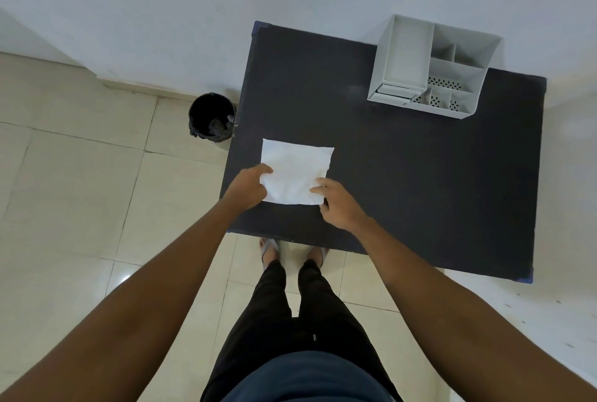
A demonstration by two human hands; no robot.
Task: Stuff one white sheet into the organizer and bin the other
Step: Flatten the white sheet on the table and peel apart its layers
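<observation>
Both hands, left hand (250,186) and right hand (336,204), pinch the white sheet's (295,172) near corners, long axis left-right

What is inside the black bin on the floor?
The black bin has a dark liner, with something crumpled and greyish low on its right side. What that is, and anything beneath it, is too dark to tell.
</observation>
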